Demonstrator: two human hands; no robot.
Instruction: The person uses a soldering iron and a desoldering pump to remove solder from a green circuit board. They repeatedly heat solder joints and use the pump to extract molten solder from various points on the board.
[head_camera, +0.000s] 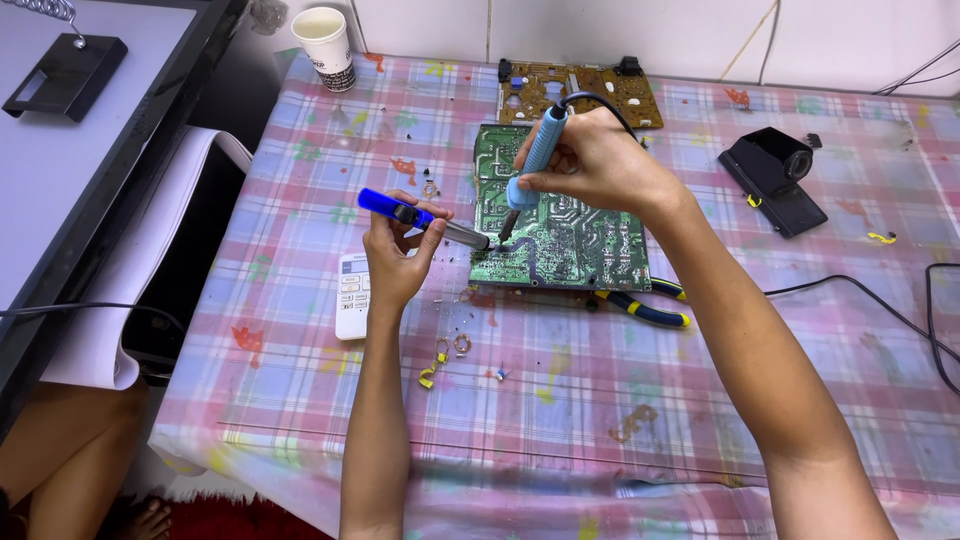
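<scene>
We log one green board (560, 235), solder side up, lying flat on the checked cloth (620, 400) near table centre. Our right hand (600, 165) closes round one blue soldering iron (535, 160), held steeply, its tip down on the board's lower left corner. Our left hand (395, 250) pinches one blue desoldering pump (420, 217), its grey nozzle aimed from 9 o'clock and just beside the iron's tip. Judged progress: work is under way on a single joint at that corner; we cannot tell how many joints are already cleared, and the board's rows of solder points look mostly untouched. Loose bits lie at 7 o'clock of the board: a few small copper rings (452, 345) and yellow scraps, too small to count surely. Also listed: one brown board (585, 92) at 12 o'clock, touching the green one's top edge; one pair of pliers (650, 308), blue and yellow handles, poking out under the green board at 5 o'clock; one white remote (350, 298) at 9 o'clock, under our left wrist; one paper cup (325, 45) at 11 o'clock; one black stand (775, 178) at 3 o'clock; black cables (880, 305) at far right.
</scene>
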